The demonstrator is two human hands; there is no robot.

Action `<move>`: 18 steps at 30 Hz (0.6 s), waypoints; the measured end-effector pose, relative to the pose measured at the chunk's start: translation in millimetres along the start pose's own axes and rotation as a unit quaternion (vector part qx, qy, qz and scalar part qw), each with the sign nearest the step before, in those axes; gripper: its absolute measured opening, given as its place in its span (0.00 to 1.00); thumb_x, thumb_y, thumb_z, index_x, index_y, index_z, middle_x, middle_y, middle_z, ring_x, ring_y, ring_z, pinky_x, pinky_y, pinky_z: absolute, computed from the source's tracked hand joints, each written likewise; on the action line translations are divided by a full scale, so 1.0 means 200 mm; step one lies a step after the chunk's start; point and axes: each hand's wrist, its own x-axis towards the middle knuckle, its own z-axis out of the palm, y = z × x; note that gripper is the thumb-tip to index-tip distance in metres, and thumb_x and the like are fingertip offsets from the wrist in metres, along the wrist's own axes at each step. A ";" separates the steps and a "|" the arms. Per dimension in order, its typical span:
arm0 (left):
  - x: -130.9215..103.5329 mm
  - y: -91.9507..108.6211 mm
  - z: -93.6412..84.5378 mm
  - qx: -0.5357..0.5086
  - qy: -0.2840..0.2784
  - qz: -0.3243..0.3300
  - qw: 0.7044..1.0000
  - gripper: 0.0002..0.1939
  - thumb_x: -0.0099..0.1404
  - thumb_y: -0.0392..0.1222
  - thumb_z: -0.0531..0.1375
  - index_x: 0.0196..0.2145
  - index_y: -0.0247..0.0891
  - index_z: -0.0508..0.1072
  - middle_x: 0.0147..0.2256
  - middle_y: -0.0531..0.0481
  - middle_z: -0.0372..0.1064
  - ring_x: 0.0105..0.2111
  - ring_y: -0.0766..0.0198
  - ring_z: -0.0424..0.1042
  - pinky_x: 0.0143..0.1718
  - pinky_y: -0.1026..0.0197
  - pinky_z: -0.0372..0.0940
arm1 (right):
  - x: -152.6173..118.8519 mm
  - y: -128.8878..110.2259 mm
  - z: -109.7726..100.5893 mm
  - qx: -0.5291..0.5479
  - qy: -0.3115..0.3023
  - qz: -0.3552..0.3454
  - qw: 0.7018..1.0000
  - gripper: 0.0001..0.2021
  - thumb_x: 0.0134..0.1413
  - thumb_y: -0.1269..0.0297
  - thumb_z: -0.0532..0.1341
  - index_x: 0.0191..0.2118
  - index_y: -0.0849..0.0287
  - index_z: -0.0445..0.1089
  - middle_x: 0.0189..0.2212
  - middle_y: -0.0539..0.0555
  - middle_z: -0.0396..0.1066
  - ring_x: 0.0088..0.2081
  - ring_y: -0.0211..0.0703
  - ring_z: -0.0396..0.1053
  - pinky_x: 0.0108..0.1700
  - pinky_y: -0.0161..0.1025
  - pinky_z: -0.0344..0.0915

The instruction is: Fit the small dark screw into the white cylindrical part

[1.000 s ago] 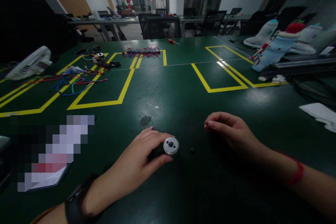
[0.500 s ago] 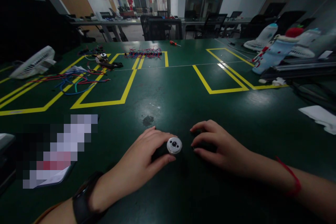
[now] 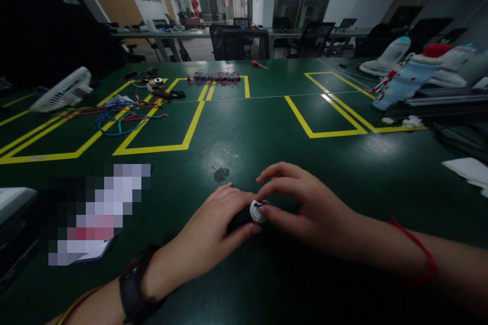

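Note:
A small round silver metal part (image 3: 256, 214), with dark holes in its top face, is gripped near the table's front middle. My left hand (image 3: 213, 221) has its thumb and index finger round the left side of this part, a black watch on the wrist. From the right, my right hand (image 3: 295, 198) reaches over; its thumb and index fingertips pinch at the top of the part and cover some of it. Its other fingers are curved above. The part's lower side is hidden.
Yellow tape outlines (image 3: 310, 134) mark the green table (image 3: 244, 152). To the left lie loose wires (image 3: 114, 117), a white fan (image 3: 63, 91) and a blurred-out phone-like object (image 3: 109, 213). Farther back are a wire bundle (image 3: 215, 77) and a screwdriver (image 3: 259, 64). A blue bottle (image 3: 406, 81) stands right.
My right hand has moved left, from beside the round metal part onto its top. My left hand keeps its hold. The whole view has shifted slightly.

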 end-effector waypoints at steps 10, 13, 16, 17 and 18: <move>0.01 0.01 -0.01 -0.009 -0.010 -0.002 1.000 0.15 0.68 0.41 0.60 0.51 0.47 0.63 0.50 0.52 0.68 0.52 0.57 0.65 0.63 0.46 0.44 | -0.05 0.00 -0.03 0.054 -0.009 0.029 0.998 0.07 0.53 0.70 0.63 0.40 0.59 0.75 0.45 0.56 0.68 0.47 0.43 0.68 0.50 0.40 0.64; 0.01 0.01 -0.01 -0.003 -0.017 -0.015 1.000 0.16 0.67 0.40 0.60 0.51 0.48 0.64 0.49 0.54 0.69 0.51 0.57 0.66 0.63 0.46 0.43 | -0.08 0.02 -0.06 0.080 -0.003 0.050 0.996 0.03 0.53 0.71 0.63 0.34 0.60 0.74 0.44 0.56 0.69 0.46 0.42 0.69 0.49 0.39 0.64; 0.01 0.02 -0.02 -0.001 -0.019 -0.016 1.000 0.16 0.67 0.41 0.60 0.52 0.49 0.63 0.50 0.54 0.69 0.51 0.58 0.66 0.63 0.45 0.43 | -0.12 0.07 -0.09 0.097 0.012 0.084 0.992 0.03 0.54 0.70 0.62 0.34 0.59 0.74 0.42 0.55 0.69 0.46 0.43 0.69 0.48 0.40 0.64; 0.01 0.01 -0.02 0.000 -0.019 -0.016 1.000 0.17 0.67 0.42 0.60 0.52 0.50 0.63 0.50 0.54 0.69 0.51 0.57 0.66 0.63 0.45 0.43 | -0.13 0.10 -0.09 0.115 0.017 0.099 0.988 0.03 0.56 0.69 0.62 0.34 0.59 0.74 0.42 0.55 0.70 0.45 0.43 0.69 0.48 0.40 0.64; 0.01 0.01 -0.02 0.001 -0.020 -0.018 1.000 0.17 0.68 0.42 0.60 0.53 0.50 0.63 0.51 0.54 0.68 0.51 0.57 0.66 0.63 0.45 0.43 | -0.15 0.13 -0.10 0.140 0.023 0.117 0.983 0.03 0.57 0.68 0.61 0.33 0.58 0.73 0.40 0.54 0.70 0.43 0.43 0.69 0.46 0.40 0.64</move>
